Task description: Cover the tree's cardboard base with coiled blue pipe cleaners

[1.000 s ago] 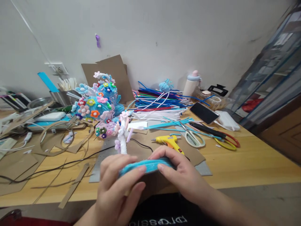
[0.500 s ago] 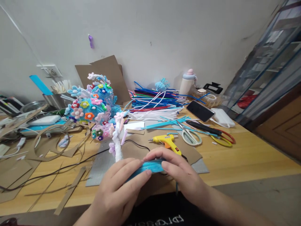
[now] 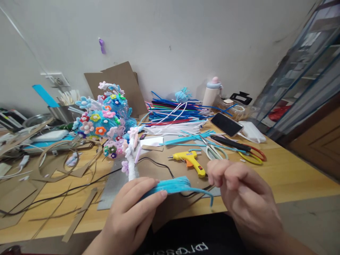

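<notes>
A light blue wad of pipe cleaners (image 3: 174,185), wound in parallel rows, is gripped at its left end between the thumb and fingers of my left hand (image 3: 135,207). One loose blue strand sticks out to the right of it and bends down at the tip. My right hand (image 3: 244,191) is raised to the right, apart from the wad, with its fingers curled together; whatever is between them, if anything, is hidden. A yellow glue gun (image 3: 190,161) lies just beyond, between the hands. A white wrapped stem with small flowers (image 3: 132,156) stands behind my left hand.
Scissors (image 3: 216,150), pliers (image 3: 251,152) and cut blue pipe cleaners (image 3: 186,139) lie at the right. Further back are a pipe-cleaner pile (image 3: 175,113), a phone (image 3: 226,124) and a bottle (image 3: 212,94). Flower-covered blue balls (image 3: 103,122) and cardboard scraps (image 3: 79,216) occupy the left. A black cord (image 3: 79,189) crosses the table.
My right hand has let go of the blue wad and moved right, its fingers now curled. The wad's right end and loose strand have come into view. My left hand keeps its grip.
</notes>
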The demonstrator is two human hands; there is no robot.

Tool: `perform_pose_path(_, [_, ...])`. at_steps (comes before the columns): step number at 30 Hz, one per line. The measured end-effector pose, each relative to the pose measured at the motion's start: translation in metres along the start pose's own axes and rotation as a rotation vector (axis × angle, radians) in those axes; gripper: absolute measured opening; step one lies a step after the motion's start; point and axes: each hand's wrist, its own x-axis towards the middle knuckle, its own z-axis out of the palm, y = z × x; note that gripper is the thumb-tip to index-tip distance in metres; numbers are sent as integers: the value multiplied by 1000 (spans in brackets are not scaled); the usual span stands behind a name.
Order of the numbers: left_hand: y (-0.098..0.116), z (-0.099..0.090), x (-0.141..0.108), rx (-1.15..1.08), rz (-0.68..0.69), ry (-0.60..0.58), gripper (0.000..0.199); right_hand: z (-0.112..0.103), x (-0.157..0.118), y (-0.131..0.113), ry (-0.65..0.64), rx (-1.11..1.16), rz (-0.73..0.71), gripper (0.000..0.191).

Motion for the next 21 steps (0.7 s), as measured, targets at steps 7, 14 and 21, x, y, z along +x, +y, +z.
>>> perform_pose_path(7, [2,-5,-2,-25,55,-20,32,-8,-4,13,-108,-122,100,38])
perform_pose_path(14, [1,-11,-14,49,88,19,29,17,-12,2,-522,-566,-344,12])
perform_pose_path(21, [7,-12,-11,157,41,5,17,21,-9,2,-510,-595,-424,24])
